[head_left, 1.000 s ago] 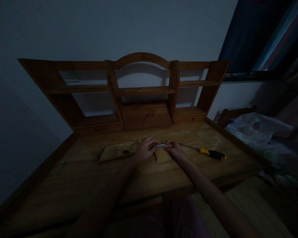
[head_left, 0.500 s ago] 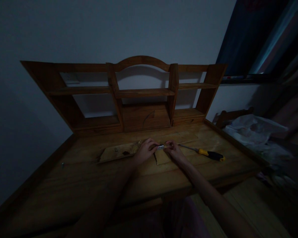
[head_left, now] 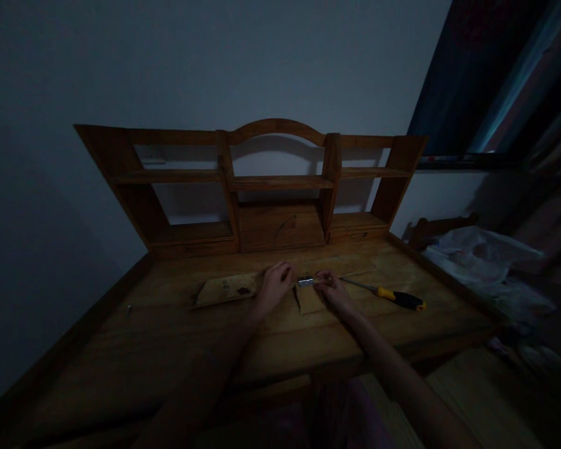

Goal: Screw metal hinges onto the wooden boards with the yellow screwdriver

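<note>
A small silver metal hinge (head_left: 305, 281) lies on the far end of a short wooden board (head_left: 311, 302). To its left, my left hand (head_left: 273, 285) is raised with thumb and fingers pinched together, apart from the hinge. Whatever that pinch may hold is too small and dark to make out. My right hand (head_left: 335, 292) rests at the board's right side, with thumb and index finger a little apart beside the hinge. Right of it lies a screwdriver (head_left: 397, 297) with a yellow and black handle, its shaft pointing towards that hand.
A longer wooden piece (head_left: 224, 289) with a dark mark lies left of my left hand. Farther left is a small screw-like object (head_left: 129, 307). A wooden shelf unit (head_left: 280, 182) stands along the desk's back. Plastic bags (head_left: 481, 249) are beyond the right edge.
My left hand has let go of the hinge and drawn slightly away to the left. The hinge now shows fully on the board. The view has shifted slightly.
</note>
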`<action>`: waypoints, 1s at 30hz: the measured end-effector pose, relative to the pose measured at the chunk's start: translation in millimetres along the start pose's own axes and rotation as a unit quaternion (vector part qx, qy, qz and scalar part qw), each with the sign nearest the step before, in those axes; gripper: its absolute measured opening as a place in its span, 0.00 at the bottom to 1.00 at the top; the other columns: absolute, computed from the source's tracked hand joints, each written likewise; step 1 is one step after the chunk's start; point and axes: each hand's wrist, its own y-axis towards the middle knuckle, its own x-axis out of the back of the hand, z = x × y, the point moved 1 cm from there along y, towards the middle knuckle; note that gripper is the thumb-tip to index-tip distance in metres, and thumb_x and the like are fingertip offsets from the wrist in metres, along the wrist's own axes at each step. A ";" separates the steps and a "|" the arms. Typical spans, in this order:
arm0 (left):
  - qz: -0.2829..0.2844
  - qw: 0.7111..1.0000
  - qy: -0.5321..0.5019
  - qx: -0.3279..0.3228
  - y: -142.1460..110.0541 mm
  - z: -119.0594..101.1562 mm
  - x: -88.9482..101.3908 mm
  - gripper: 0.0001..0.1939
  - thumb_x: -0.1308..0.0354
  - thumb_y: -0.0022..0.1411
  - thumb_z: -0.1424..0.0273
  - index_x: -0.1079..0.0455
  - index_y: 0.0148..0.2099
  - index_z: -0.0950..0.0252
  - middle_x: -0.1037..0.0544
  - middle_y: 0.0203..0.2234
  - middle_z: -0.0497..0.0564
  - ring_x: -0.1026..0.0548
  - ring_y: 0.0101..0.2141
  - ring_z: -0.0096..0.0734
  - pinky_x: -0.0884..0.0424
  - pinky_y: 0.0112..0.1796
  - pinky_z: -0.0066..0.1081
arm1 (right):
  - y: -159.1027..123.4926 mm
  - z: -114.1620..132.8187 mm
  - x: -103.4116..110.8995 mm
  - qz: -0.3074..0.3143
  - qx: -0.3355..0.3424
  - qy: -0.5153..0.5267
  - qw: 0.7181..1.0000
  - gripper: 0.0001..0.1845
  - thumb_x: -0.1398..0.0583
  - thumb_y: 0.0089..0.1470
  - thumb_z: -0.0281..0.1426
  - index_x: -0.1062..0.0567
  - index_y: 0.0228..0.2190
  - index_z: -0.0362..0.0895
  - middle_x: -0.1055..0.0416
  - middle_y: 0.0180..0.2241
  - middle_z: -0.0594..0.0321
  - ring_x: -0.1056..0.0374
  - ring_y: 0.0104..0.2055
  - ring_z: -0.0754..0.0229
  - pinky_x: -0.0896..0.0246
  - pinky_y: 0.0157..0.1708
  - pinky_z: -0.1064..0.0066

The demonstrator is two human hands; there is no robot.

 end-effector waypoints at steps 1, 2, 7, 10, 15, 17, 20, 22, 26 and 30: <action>-0.018 0.999 0.006 0.035 1.2 -0.9 3.6 0.12 0.49 0.69 0.64 0.25 0.41 0.63 0.21 0.35 0.52 0.23 0.36 0.32 0.30 0.39 0.29 | -0.7 0.9 0.2 -0.002 -0.003 -0.002 1.000 0.21 0.36 0.40 0.34 0.32 0.39 0.48 0.31 0.29 0.68 0.37 0.29 0.60 0.46 0.28 0.69; -0.016 0.997 0.005 0.072 2.3 -1.3 7.0 0.14 0.49 0.70 0.63 0.25 0.40 0.63 0.20 0.33 0.51 0.23 0.32 0.31 0.31 0.35 0.28 | -1.3 1.5 0.2 -0.003 -0.006 -0.002 1.000 0.21 0.36 0.40 0.35 0.32 0.38 0.48 0.31 0.29 0.68 0.37 0.29 0.60 0.46 0.28 0.70; 0.314 0.903 -0.091 0.280 2.5 7.7 13.1 0.29 0.56 0.69 0.49 0.28 0.30 0.67 0.22 0.20 0.54 0.31 0.16 0.28 0.36 0.22 0.28 | -0.7 -0.4 0.1 -0.003 -0.007 -0.002 1.000 0.21 0.36 0.40 0.36 0.32 0.40 0.48 0.32 0.28 0.69 0.38 0.27 0.61 0.48 0.27 0.70; 0.460 0.810 -0.154 0.329 -2.4 14.4 10.8 0.31 0.48 0.61 0.42 0.27 0.34 0.69 0.21 0.20 0.57 0.28 0.16 0.32 0.33 0.23 0.30 | 1.6 -2.7 0.6 -0.007 0.004 -0.009 1.000 0.21 0.36 0.40 0.35 0.32 0.39 0.48 0.31 0.30 0.68 0.37 0.30 0.60 0.46 0.30 0.70; 0.433 0.805 -0.244 0.323 -9.4 15.4 4.8 0.26 0.37 0.54 0.47 0.26 0.38 0.67 0.21 0.22 0.53 0.27 0.19 0.30 0.32 0.25 0.29 | 1.9 -0.7 0.9 -0.020 0.013 -0.022 0.999 0.19 0.37 0.40 0.35 0.31 0.38 0.49 0.31 0.29 0.67 0.37 0.31 0.58 0.44 0.30 0.69; 0.429 0.799 -0.272 0.322 -11.4 13.4 3.1 0.22 0.36 0.55 0.51 0.27 0.36 0.67 0.22 0.22 0.52 0.28 0.19 0.27 0.34 0.24 0.28 | 0.6 1.9 0.1 -0.024 0.020 -0.025 0.999 0.18 0.36 0.39 0.35 0.31 0.36 0.50 0.31 0.30 0.66 0.36 0.33 0.57 0.43 0.31 0.68; 0.427 0.786 -0.308 0.324 -12.1 11.6 2.4 0.17 0.36 0.57 0.56 0.27 0.36 0.67 0.23 0.22 0.51 0.30 0.18 0.26 0.34 0.24 0.28 | -1.8 5.3 -1.5 -0.024 0.028 -0.026 0.999 0.18 0.37 0.39 0.35 0.31 0.35 0.50 0.31 0.29 0.66 0.35 0.33 0.57 0.43 0.31 0.69; 0.428 0.774 -0.329 0.330 -11.8 12.2 3.4 0.16 0.36 0.59 0.57 0.27 0.37 0.66 0.23 0.23 0.50 0.30 0.19 0.25 0.34 0.25 0.28 | -2.9 6.0 -2.2 -0.020 0.029 -0.026 0.999 0.17 0.37 0.40 0.35 0.31 0.36 0.50 0.31 0.29 0.66 0.36 0.32 0.57 0.43 0.30 0.69; 0.470 0.730 -0.370 0.332 -12.5 14.4 9.9 0.18 0.36 0.59 0.55 0.29 0.39 0.66 0.22 0.27 0.52 0.27 0.23 0.29 0.32 0.28 0.31 | -2.8 4.4 -1.7 -0.016 0.034 -0.024 0.999 0.18 0.37 0.41 0.36 0.31 0.37 0.49 0.31 0.29 0.66 0.36 0.33 0.57 0.43 0.32 0.68; 0.478 0.710 -0.409 0.315 -13.8 15.5 17.6 0.22 0.34 0.56 0.53 0.32 0.41 0.64 0.21 0.30 0.54 0.24 0.26 0.34 0.30 0.31 0.33 | -0.9 1.9 -1.7 -0.014 0.033 -0.021 0.999 0.19 0.36 0.41 0.36 0.32 0.37 0.49 0.31 0.30 0.66 0.36 0.32 0.57 0.43 0.32 0.68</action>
